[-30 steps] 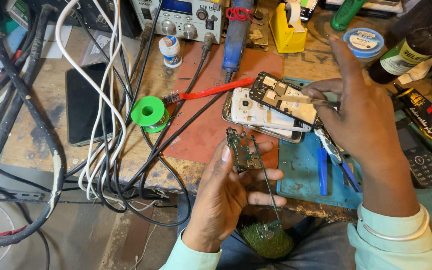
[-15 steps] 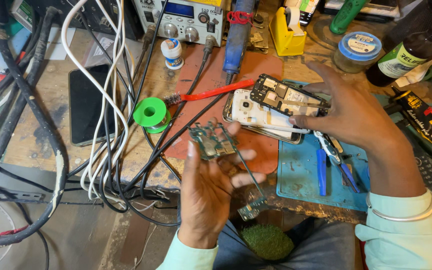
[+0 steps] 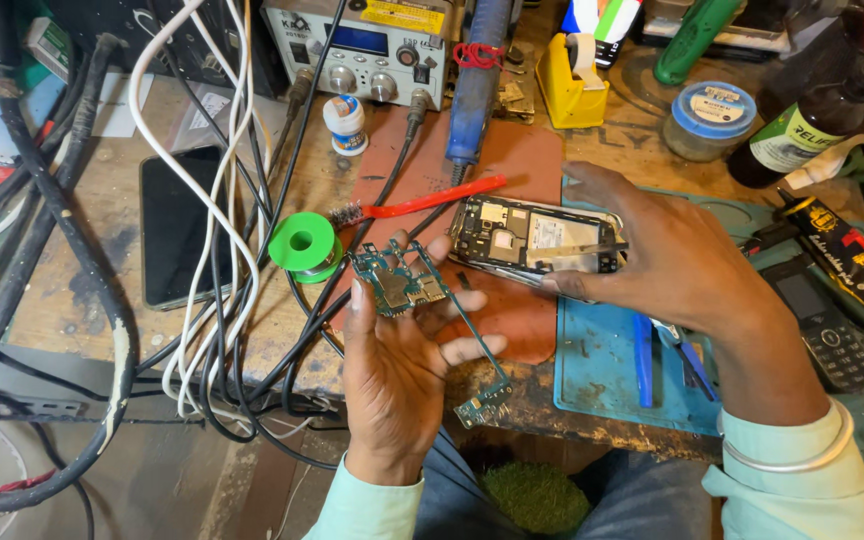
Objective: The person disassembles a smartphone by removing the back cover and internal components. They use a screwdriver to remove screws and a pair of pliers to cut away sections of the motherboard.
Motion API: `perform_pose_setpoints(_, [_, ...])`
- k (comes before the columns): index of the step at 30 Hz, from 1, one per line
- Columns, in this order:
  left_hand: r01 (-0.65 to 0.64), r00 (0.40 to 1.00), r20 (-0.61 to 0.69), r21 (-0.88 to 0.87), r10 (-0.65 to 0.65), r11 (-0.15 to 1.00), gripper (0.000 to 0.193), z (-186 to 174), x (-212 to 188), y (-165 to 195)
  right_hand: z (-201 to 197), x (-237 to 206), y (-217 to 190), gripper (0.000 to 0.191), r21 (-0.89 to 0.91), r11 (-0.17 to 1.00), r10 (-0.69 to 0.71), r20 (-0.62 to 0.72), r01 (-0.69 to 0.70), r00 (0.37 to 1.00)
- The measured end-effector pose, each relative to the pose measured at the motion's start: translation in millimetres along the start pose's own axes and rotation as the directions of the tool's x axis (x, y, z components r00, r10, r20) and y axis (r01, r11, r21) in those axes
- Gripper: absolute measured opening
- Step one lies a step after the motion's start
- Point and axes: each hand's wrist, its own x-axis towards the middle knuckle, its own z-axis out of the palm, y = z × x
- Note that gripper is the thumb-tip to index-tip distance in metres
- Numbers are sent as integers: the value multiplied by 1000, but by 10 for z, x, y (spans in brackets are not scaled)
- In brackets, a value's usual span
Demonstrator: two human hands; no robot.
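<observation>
**Fingers on the board, fingers on the phone**

Fingers of the left hand curl loosely under a green circuit board, thumb pressing its near edge, so the board sits pinched and tilted above the worktop's front edge. A thin flex strip runs down from it to a small connector board, dangling past the palm. Off to the far left, thick black cables and white wires sprawl beside a dark phone lying face up. Just left of the board sits a green solder spool, with a red-handled brush just behind. Moving right, the opened phone body rests on the reddish mat, its insides showing. The right hand hovers over its right end, fingers spread, thumb and forefinger tips touching the frame's edges. Below that hand lies a blue mat with a blue pry tool. Further right, a keypad phone lies flat.
</observation>
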Motion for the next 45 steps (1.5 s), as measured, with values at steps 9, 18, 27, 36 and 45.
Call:
perform_pose_setpoints(9, [-194,981,-52,-184,188,964,62,-95,-81,-72,148,641,-520,45,-127,901,-430,-137,415,892])
perform_pose_setpoints(18, [-217,976,-34,-208,215,954,59,-126,-143,-68,698,1537,-942,23,-289,835,-474,54,468,879])
perform_pose_setpoints(27, [-227,974,-27,-187,226,956,61,-119,-130,-91,805,1524,-982,32,-194,819,-542,48,540,839])
perform_pose_setpoints(36, [-209,978,-28,-198,208,958,60,-100,-101,-85,736,1475,-996,18,-229,835,-472,170,500,865])
perform_pose_setpoints(45, [-211,978,-41,-182,207,961,59,-91,-102,-92,666,1407,-946,31,-63,821,-555,145,567,819])
